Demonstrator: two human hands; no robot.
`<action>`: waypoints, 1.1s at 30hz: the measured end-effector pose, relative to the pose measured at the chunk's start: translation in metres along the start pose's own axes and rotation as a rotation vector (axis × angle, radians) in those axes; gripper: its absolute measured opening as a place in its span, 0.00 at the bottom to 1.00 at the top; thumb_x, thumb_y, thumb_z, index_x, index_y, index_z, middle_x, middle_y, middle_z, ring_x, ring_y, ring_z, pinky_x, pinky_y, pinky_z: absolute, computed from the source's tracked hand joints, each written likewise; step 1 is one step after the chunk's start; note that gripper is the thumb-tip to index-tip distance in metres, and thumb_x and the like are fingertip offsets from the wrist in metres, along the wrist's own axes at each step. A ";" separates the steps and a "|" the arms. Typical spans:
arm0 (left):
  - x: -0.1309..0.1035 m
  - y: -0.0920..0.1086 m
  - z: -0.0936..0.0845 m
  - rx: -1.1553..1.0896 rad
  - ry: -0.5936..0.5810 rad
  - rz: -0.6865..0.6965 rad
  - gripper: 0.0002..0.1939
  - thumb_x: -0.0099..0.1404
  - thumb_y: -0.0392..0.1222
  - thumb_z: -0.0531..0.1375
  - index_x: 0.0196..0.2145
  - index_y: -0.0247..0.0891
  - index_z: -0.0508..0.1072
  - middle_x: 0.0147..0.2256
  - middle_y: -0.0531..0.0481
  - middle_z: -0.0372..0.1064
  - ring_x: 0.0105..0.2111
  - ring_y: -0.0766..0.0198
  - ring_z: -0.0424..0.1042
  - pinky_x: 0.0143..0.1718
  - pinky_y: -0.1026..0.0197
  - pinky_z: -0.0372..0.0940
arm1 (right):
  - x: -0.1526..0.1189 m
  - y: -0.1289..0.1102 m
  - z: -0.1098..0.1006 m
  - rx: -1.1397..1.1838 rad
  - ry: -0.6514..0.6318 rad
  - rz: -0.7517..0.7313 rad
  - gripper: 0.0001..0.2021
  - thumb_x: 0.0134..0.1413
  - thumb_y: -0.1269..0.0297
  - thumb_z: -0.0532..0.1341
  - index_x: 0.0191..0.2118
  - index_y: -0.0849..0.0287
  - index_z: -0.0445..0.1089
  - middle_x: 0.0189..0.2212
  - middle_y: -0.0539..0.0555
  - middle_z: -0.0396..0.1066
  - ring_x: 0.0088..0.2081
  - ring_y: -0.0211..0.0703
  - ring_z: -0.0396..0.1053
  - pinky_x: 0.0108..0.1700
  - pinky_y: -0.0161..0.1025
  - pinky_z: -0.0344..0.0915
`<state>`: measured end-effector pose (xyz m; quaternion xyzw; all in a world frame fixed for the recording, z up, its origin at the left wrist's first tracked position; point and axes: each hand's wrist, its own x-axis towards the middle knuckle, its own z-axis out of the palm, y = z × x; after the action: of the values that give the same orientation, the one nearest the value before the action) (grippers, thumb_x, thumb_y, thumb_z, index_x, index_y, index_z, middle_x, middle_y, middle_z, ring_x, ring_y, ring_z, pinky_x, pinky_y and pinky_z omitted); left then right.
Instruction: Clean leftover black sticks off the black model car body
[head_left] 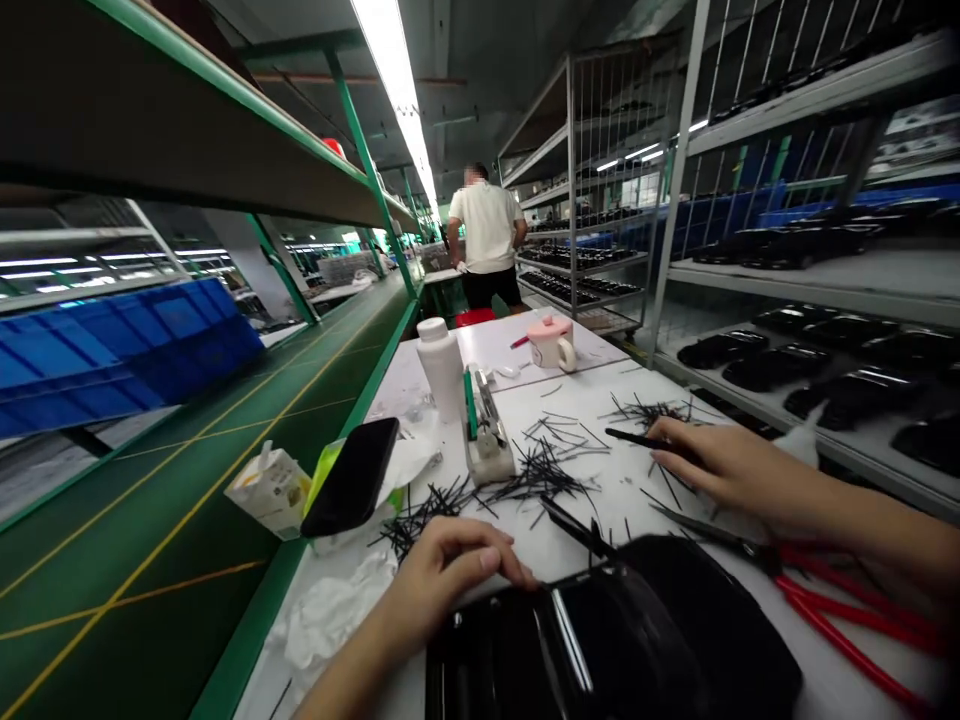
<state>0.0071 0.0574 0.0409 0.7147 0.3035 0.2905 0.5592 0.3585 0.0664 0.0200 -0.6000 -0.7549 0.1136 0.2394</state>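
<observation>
A glossy black toy car body (pixel 600 640) lies at the bottom of the head view, on the white table. My left hand (pixel 457 565) is on its far left edge, fingers bent against the shell and thumb lying above them; some fingertips are hidden. Farther right, my right hand (pixel 701 460) pinches a thin black strip (pixel 630 437) between thumb and fingers, above the tabletop. Loose black strips (pixel 544 470) are heaped and scattered between the hands. Beneath my right forearm lie scissors with red handles (pixel 840 620), blades pointing left.
A white bottle (pixel 440 370), a tape dispenser (pixel 487 440) and a pink-lidded mug (pixel 553 345) stand farther back. At left are a phone (pixel 352 478), a small carton (pixel 271 490), crumpled tissue (pixel 330 615) and a green conveyor (pixel 187 480). Racks (pixel 810 280) line the right; a person (pixel 487 230) stands ahead.
</observation>
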 end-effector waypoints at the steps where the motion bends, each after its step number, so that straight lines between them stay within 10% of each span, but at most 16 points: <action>1: 0.001 -0.001 0.000 0.004 -0.004 0.006 0.17 0.66 0.49 0.60 0.29 0.34 0.81 0.31 0.45 0.81 0.35 0.56 0.79 0.53 0.55 0.63 | 0.001 0.001 0.003 -0.137 -0.045 -0.057 0.12 0.62 0.57 0.52 0.43 0.54 0.69 0.32 0.60 0.75 0.32 0.52 0.72 0.33 0.46 0.65; 7: 0.003 -0.005 0.003 -0.048 0.019 0.020 0.13 0.66 0.44 0.60 0.30 0.34 0.80 0.32 0.45 0.81 0.37 0.57 0.79 0.48 0.57 0.68 | 0.011 -0.015 0.002 -0.229 -0.137 -0.186 0.10 0.60 0.61 0.53 0.37 0.58 0.70 0.38 0.64 0.74 0.42 0.60 0.69 0.40 0.51 0.63; 14: 0.006 -0.003 0.006 -0.106 -0.010 0.036 0.12 0.65 0.43 0.59 0.30 0.34 0.79 0.31 0.47 0.81 0.36 0.58 0.79 0.46 0.59 0.69 | 0.081 -0.112 0.012 0.054 -0.120 -0.288 0.22 0.61 0.58 0.61 0.57 0.63 0.64 0.46 0.61 0.72 0.39 0.47 0.69 0.41 0.43 0.65; 18: 0.006 -0.001 0.009 -0.123 0.005 0.055 0.12 0.64 0.42 0.58 0.30 0.33 0.78 0.30 0.47 0.80 0.35 0.58 0.79 0.46 0.58 0.70 | 0.112 -0.146 0.045 0.215 -0.110 -0.285 0.10 0.62 0.64 0.62 0.46 0.63 0.69 0.34 0.54 0.72 0.33 0.40 0.66 0.36 0.38 0.62; 26: 0.009 -0.001 0.009 -0.136 -0.044 0.052 0.13 0.62 0.44 0.59 0.29 0.32 0.78 0.30 0.44 0.80 0.36 0.56 0.80 0.48 0.54 0.71 | 0.114 -0.148 0.062 0.287 0.025 -0.254 0.17 0.60 0.73 0.62 0.25 0.56 0.54 0.23 0.47 0.63 0.28 0.38 0.58 0.32 0.38 0.53; 33: 0.008 -0.003 0.006 -0.121 -0.053 0.052 0.13 0.63 0.44 0.59 0.31 0.32 0.78 0.32 0.44 0.81 0.37 0.58 0.79 0.47 0.58 0.70 | 0.121 -0.149 0.028 0.346 0.219 -0.186 0.17 0.66 0.71 0.58 0.27 0.54 0.53 0.24 0.47 0.58 0.29 0.38 0.57 0.33 0.39 0.54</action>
<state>0.0166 0.0599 0.0372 0.6947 0.2520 0.3038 0.6013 0.1979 0.1479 0.0915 -0.4864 -0.7458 0.1528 0.4287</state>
